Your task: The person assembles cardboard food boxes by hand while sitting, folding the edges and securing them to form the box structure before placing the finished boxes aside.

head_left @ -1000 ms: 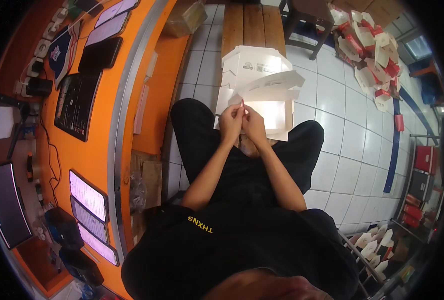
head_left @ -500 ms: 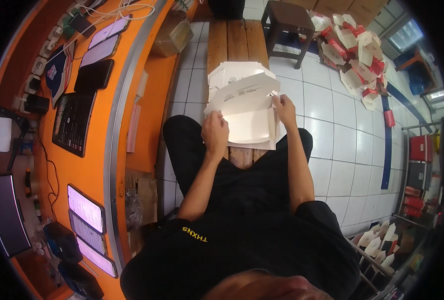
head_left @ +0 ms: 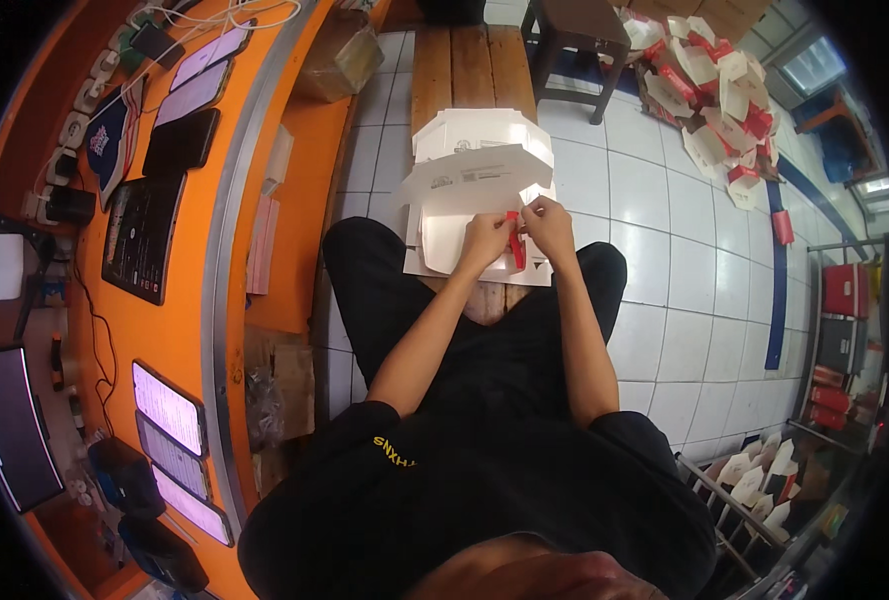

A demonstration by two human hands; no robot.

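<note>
A partly folded white cardboard box [head_left: 450, 225] rests on a stack of flat box blanks [head_left: 485, 130] on the wooden bench between my knees. Its far panel, with small grey print, stands raised and leans back. At the box's right side a red strip of cardboard [head_left: 517, 250] shows between my hands. My left hand [head_left: 487, 242] reaches over the inside of the box, its fingers closed at the left of that strip. Just right of it, my right hand [head_left: 547, 228] pinches the upper right corner of the box. Both sets of fingertips are partly hidden.
An orange counter [head_left: 180, 335] on the left carries several phones [head_left: 170, 405] and a tablet [head_left: 145, 240]. Beyond the bench [head_left: 475, 65] stands a brown stool [head_left: 577, 50]. Folded red-and-white boxes [head_left: 720, 100] are heaped at the far right; a metal rack [head_left: 735, 510] is at the lower right.
My left hand has moved right, from the box's left edge to its right side. My right hand has shifted slightly left and down. A red strip now shows between them.
</note>
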